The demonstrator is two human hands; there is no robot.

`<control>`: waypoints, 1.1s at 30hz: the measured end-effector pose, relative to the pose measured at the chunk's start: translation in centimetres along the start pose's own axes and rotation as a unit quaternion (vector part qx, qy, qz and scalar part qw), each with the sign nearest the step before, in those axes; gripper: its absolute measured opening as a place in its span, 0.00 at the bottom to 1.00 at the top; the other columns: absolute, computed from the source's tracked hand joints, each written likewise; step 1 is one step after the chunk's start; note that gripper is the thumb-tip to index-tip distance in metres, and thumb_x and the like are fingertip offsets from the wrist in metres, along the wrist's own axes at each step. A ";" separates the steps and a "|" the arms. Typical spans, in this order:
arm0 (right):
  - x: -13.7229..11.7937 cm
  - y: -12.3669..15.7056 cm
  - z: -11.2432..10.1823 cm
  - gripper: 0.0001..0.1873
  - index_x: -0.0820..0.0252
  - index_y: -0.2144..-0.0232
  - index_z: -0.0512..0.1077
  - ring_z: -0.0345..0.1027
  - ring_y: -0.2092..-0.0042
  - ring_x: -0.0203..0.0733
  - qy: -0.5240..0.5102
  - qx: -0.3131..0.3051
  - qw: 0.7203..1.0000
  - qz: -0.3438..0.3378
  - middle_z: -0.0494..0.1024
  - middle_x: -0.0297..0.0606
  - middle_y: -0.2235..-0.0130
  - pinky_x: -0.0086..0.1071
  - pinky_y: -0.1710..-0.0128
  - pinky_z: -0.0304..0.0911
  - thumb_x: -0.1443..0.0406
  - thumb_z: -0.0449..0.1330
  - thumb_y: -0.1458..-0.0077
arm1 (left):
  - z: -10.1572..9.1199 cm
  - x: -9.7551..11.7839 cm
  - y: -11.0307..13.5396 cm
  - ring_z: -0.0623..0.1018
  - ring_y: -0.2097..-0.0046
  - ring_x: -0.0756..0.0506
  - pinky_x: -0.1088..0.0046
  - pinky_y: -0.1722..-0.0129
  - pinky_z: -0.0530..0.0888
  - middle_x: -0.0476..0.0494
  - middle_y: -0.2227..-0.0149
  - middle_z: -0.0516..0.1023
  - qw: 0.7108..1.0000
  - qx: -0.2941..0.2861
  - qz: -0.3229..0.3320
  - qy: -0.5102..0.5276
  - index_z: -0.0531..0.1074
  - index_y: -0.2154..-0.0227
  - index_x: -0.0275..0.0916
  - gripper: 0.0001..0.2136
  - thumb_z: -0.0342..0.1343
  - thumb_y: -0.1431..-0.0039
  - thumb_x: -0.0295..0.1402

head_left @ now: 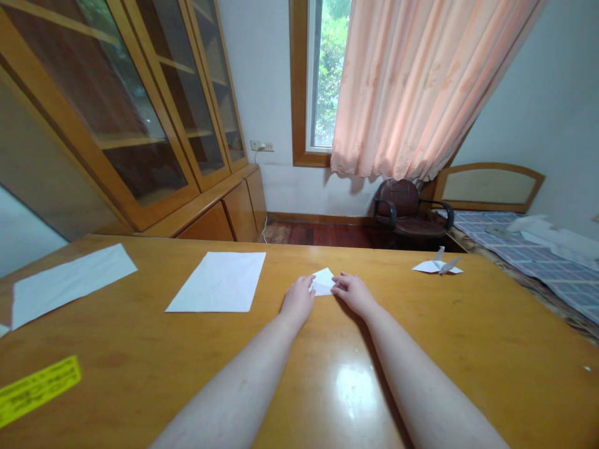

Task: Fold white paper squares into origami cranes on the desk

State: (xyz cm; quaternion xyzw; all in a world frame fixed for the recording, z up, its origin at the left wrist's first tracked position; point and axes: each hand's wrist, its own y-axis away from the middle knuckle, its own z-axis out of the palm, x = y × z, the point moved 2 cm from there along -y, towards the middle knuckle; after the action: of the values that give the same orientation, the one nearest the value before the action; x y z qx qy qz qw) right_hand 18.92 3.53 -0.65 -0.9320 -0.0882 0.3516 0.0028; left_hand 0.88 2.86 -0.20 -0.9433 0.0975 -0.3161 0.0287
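A small piece of folded white paper (322,282) lies on the wooden table, its top coming to a point. My left hand (298,297) is closed on its left edge, thumb and fingertips at the paper. On the opposite side, my right hand (353,292) has curled fingers gripping the right corner. The fingers partly cover both sides of the paper, so the exact fold there is hidden. Off to the right stands a folded paper crane (438,264) with raised neck and wing, apart from both hands.
Left of my hands lies a flat white sheet (218,284); farther left is a long white paper strip (72,284). A yellow label (40,388) is at the table's (163,374) near left. Beyond are a glass-fronted cabinet (201,181), a chair (402,206) and a bed (538,249).
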 end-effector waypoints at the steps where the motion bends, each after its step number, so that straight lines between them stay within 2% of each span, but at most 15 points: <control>1: 0.0 0.0 0.0 0.05 0.56 0.70 0.76 0.56 0.41 0.49 -0.001 0.000 1.000 -0.001 0.75 0.40 0.51 0.51 0.40 0.38 0.63 0.59 0.49 | 0.0 0.0 0.0 0.73 0.53 0.46 0.72 0.51 0.67 0.39 0.50 0.71 1.000 -0.002 -0.002 0.003 0.66 0.49 0.38 0.20 0.52 0.46 0.25; 4: 0.2 -0.1 0.1 0.05 0.56 0.71 0.75 0.56 0.41 0.50 0.000 0.000 1.000 -0.001 0.75 0.40 0.51 0.51 0.40 0.38 0.63 0.60 0.50 | 0.1 -0.2 -0.1 0.72 0.51 0.46 0.72 0.50 0.66 0.40 0.49 0.71 1.000 -0.002 0.003 0.012 0.67 0.49 0.39 0.20 0.52 0.46 0.23; 9: 0.4 -0.2 0.2 0.04 0.56 0.71 0.75 0.57 0.41 0.50 0.007 0.000 1.000 -0.004 0.75 0.39 0.51 0.51 0.41 0.40 0.64 0.61 0.51 | 0.3 -0.6 -0.2 0.72 0.51 0.47 0.72 0.48 0.65 0.45 0.52 0.73 1.000 0.002 0.025 0.018 0.73 0.56 0.42 0.16 0.51 0.46 0.22; 12: 0.5 -0.3 0.2 0.05 0.55 0.69 0.76 0.57 0.41 0.50 0.013 0.002 1.000 -0.004 0.75 0.39 0.51 0.51 0.41 0.40 0.65 0.61 0.51 | 0.2 -0.4 -0.1 0.72 0.52 0.47 0.71 0.48 0.65 0.47 0.55 0.75 0.999 -0.015 0.030 -0.002 0.75 0.62 0.42 0.13 0.49 0.44 0.23; 15: 0.5 -0.3 0.2 0.08 0.55 0.65 0.75 0.57 0.41 0.49 0.018 0.004 1.000 -0.004 0.75 0.39 0.51 0.50 0.40 0.40 0.65 0.61 0.50 | 0.0 0.1 0.2 0.72 0.52 0.45 0.69 0.49 0.66 0.46 0.56 0.76 0.998 -0.026 0.034 -0.034 0.75 0.63 0.42 0.11 0.49 0.43 0.25; 17: 0.5 -0.3 0.2 0.10 0.54 0.63 0.75 0.58 0.41 0.48 0.020 0.005 1.000 -0.007 0.75 0.38 0.51 0.49 0.40 0.41 0.65 0.60 0.50 | -0.1 0.6 0.6 0.71 0.49 0.44 0.64 0.46 0.63 0.45 0.55 0.75 0.996 -0.023 0.055 -0.059 0.75 0.62 0.41 0.10 0.50 0.43 0.27; 19: 0.5 -0.2 0.2 0.10 0.54 0.62 0.75 0.58 0.42 0.48 0.023 0.005 1.000 -0.009 0.76 0.37 0.52 0.48 0.40 0.42 0.65 0.60 0.50 | -0.1 1.1 1.0 0.64 0.42 0.41 0.56 0.40 0.54 0.45 0.51 0.74 0.992 -0.012 0.081 -0.092 0.74 0.61 0.42 0.10 0.51 0.44 0.28; 21: 0.4 -0.2 0.2 0.10 0.54 0.62 0.75 0.58 0.41 0.48 0.030 0.004 0.999 -0.010 0.76 0.37 0.52 0.47 0.41 0.43 0.64 0.60 0.49 | 0.2 1.6 1.4 0.59 0.38 0.41 0.52 0.38 0.46 0.45 0.48 0.72 0.987 -0.023 0.111 -0.117 0.74 0.59 0.44 0.11 0.49 0.42 0.29; 26: 0.2 -0.1 0.1 0.17 0.55 0.55 0.72 0.62 0.45 0.47 0.062 0.017 0.998 -0.009 0.75 0.40 0.51 0.44 0.42 0.46 0.61 0.60 0.49 | 1.3 2.0 1.9 0.60 0.38 0.42 0.55 0.38 0.51 0.42 0.40 0.63 0.972 -0.115 0.163 -0.125 0.63 0.45 0.43 0.20 0.47 0.40 0.34; 29: 0.2 -0.1 0.1 0.21 0.55 0.52 0.70 0.62 0.46 0.48 0.083 0.030 0.996 0.005 0.73 0.42 0.50 0.44 0.43 0.47 0.59 0.60 0.49 | 1.6 1.9 2.1 0.55 0.36 0.40 0.54 0.38 0.51 0.42 0.37 0.57 0.968 -0.129 0.166 -0.135 0.57 0.40 0.43 0.25 0.48 0.40 0.39; 33: 0.5 -0.2 0.2 0.20 0.54 0.52 0.69 0.55 0.42 0.51 0.100 0.039 0.994 0.031 0.72 0.41 0.49 0.50 0.42 0.41 0.59 0.60 0.48 | 1.8 1.7 2.3 0.51 0.35 0.40 0.52 0.38 0.50 0.42 0.35 0.53 0.965 -0.137 0.162 -0.153 0.53 0.39 0.42 0.26 0.46 0.39 0.41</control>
State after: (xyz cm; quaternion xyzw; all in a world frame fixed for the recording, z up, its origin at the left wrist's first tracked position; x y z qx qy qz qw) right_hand 19.12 3.76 -1.10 -0.9639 -0.0448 0.2597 0.0374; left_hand 2.94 0.29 -0.85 -0.9469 0.2857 -0.1429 -0.0356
